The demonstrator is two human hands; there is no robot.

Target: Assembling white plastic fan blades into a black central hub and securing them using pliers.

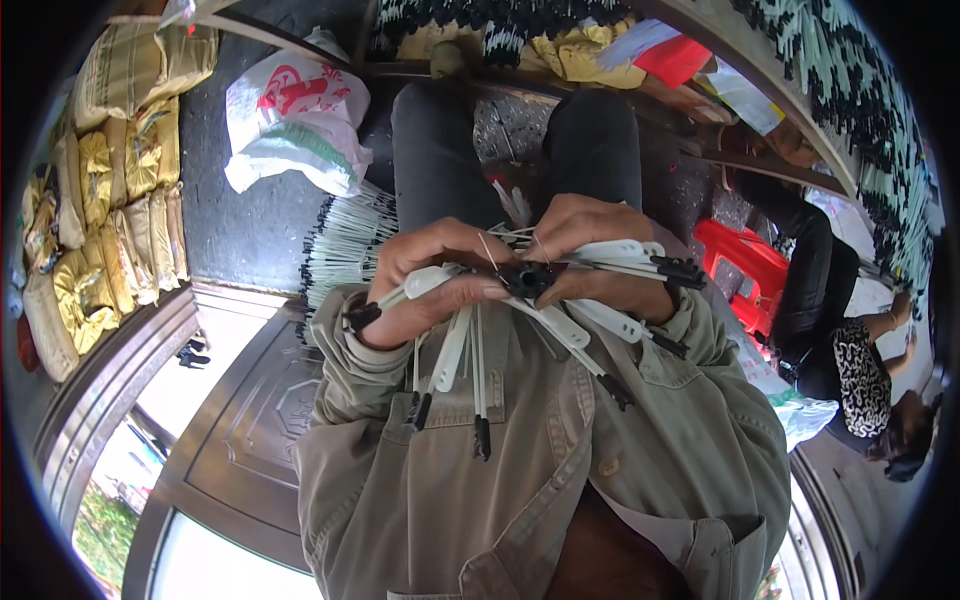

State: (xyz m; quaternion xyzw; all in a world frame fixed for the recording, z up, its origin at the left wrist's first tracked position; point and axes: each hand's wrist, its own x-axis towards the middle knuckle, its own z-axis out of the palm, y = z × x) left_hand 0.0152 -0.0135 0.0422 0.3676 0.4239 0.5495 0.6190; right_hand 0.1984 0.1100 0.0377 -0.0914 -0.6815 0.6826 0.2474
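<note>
Above my lap, my left hand (435, 275) and my right hand (600, 255) face each other, both closed around a small black hub (528, 280), thumbs and fingers pinching its two sides. White ribs with black tips (455, 350) fan out from the hub, hanging toward my chest and sticking out past both hands. It looks like a small umbrella frame. Two ends of thin wire (488, 250) stand up beside the hub, one near the fingers of each hand. How the wire runs inside the hub is hidden by my fingers.
A large stack of similar black-tipped ribs (345, 240) lies left of my legs, beside a white plastic bag (300, 120). More bundles (870, 130) fill a rack at upper right. A red stool (740, 270) and another person (830, 330) are right. Yellow sacks (110, 200) are piled left.
</note>
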